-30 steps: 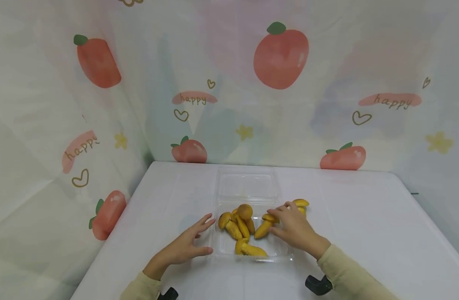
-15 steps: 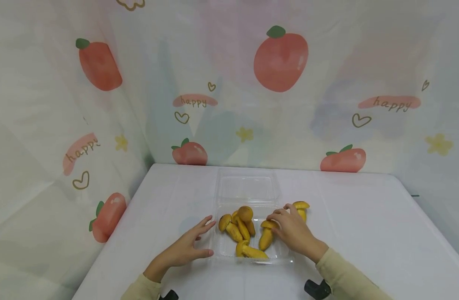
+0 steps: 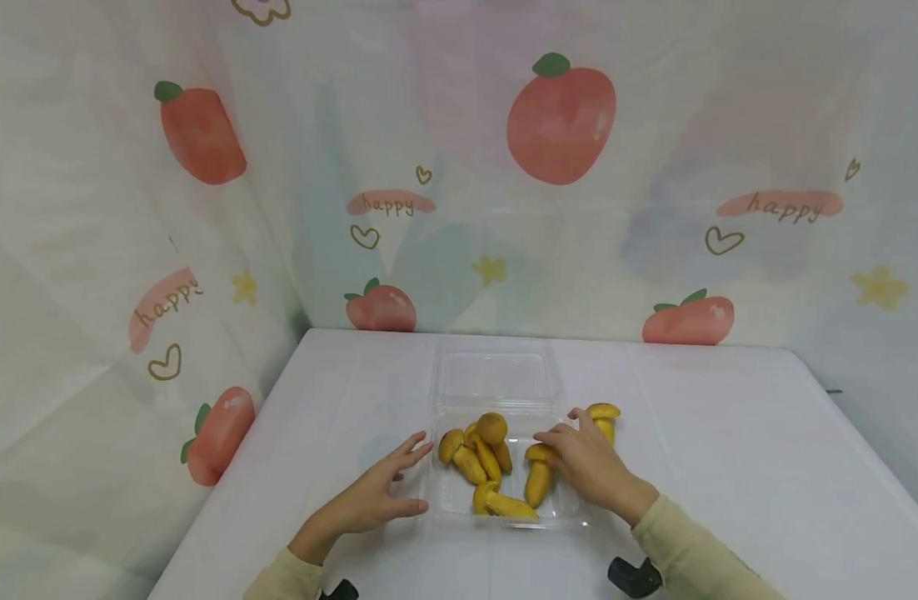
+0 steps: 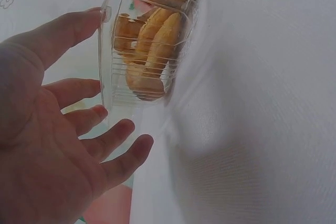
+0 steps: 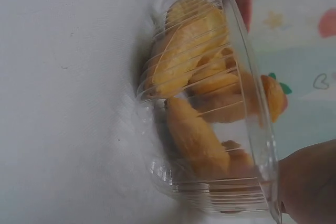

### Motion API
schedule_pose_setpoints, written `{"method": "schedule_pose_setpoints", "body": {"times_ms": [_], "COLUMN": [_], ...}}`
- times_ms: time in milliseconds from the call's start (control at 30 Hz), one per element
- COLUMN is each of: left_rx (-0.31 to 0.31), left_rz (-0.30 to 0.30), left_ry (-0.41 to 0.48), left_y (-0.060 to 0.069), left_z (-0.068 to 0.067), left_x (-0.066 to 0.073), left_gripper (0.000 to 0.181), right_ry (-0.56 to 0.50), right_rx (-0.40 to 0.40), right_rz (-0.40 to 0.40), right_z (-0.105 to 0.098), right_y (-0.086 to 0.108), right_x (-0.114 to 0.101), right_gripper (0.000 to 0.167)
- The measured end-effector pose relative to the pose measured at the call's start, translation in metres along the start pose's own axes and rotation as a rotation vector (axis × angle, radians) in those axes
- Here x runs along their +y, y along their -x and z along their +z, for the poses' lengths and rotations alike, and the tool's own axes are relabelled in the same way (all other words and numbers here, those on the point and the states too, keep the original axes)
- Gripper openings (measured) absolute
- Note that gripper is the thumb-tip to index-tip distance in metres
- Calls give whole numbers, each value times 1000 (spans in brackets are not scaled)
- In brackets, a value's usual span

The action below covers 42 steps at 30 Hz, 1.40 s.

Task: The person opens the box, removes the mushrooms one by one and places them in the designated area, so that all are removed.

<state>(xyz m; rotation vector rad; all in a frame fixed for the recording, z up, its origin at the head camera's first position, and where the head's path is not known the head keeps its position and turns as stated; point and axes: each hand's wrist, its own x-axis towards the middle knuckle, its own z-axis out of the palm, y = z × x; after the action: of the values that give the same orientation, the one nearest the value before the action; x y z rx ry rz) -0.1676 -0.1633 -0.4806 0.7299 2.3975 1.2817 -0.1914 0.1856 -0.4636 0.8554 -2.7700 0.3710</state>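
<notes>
A clear plastic clamshell box (image 3: 447,500) lies open on the table, its lid folded back. Several yellow mushrooms are inside, most of them clustered at the left, with one mushroom (image 3: 504,503) lying along the front wall. My right hand (image 3: 594,467) reaches over the box's right side and pinches the cap of a mushroom (image 3: 538,482), whose stem points toward me. The right wrist view shows this mushroom (image 5: 197,137) low in the box, through the ribbed wall. My left hand (image 3: 369,492) is beside the left wall, fingers spread and fingertips at the rim (image 4: 103,61).
Another yellow mushroom (image 3: 604,419) lies on the white table (image 3: 714,450), just beyond my right hand and outside the box. The transparent lid (image 3: 496,375) extends toward the back. A patterned cloth backdrop (image 3: 459,125) rises behind and at the left.
The mushroom at my right hand has swung from a slant to nearly straight toward me and come lower in the box. My left hand has stayed in place.
</notes>
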Motion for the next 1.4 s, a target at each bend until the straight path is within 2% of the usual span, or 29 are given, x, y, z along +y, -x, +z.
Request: {"method": "schedule_pose_setpoints", "body": {"times_ms": [300,433,533,833,933,1067,1400], "left_rx": [-8,-8,-7,-1,-6,5,3], "left_rz": [-25,-31,-30,-37,-44,-22,-24], "left_ry": [3,6,1,3,8,1,33], "left_y": [0,-1,-1,-2,-2,-3,-4], "left_z": [2,2,1,0,0,-1,-1], "left_x": [-4,-5,-5,-2,-2,-1,-2], "left_gripper": [78,79,79,79,80,79,79], "right_ry": [7,-14,-25,-11,-41,-89,-212], "right_rx": [-85,-56,-15,-14,-34,-61,63], "right_rz": [94,99,64,41,67,144,146], "right_z": [0,3,5,4,2,-3,-5], "right_y": [4,5,4,3,2,-1,2], "right_x": [-3,-3,-1,-1,-1,2,9], "right_gripper": [27,26,26,24,24,29,35]}}
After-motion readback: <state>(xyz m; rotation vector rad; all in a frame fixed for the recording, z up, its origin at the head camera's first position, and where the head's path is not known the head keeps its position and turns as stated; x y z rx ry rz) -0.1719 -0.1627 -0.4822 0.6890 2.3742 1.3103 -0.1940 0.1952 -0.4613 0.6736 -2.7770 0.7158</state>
